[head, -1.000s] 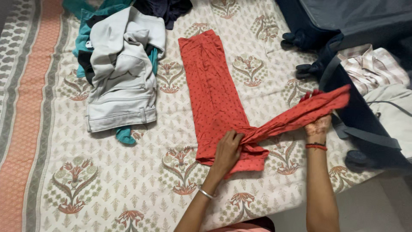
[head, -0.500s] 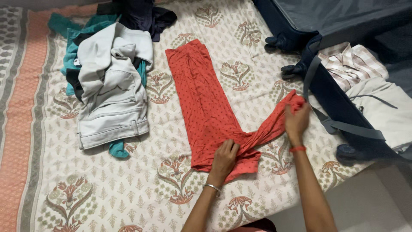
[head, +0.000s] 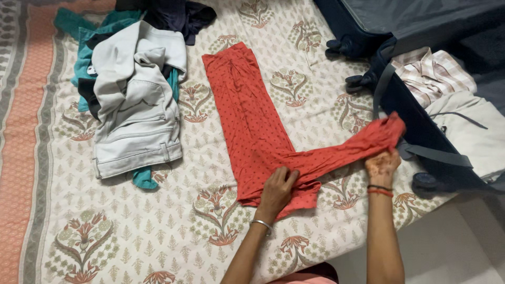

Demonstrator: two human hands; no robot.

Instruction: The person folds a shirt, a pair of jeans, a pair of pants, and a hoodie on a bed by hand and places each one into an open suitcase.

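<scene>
A red dotted garment (head: 251, 121) lies lengthwise on the patterned bedsheet (head: 158, 226). My left hand (head: 276, 190) presses flat on its near end, fingers spread over the cloth. One leg of the garment stretches off to the right, raised a little above the bed. My right hand (head: 382, 165) grips the end of that leg from below, palm up, close to the edge of the open suitcase (head: 421, 129).
A heap of clothes lies at the far left: a pale grey jacket (head: 137, 100) over teal and dark pieces. The dark blue suitcase holds a checked shirt (head: 434, 73) and a light folded garment (head: 471, 131). The bed's edge and the floor are at the bottom right.
My right hand has pulled the garment's leg out to the right and turned palm up, stretching the cloth taut again. My left hand stays pressed on the near end.
</scene>
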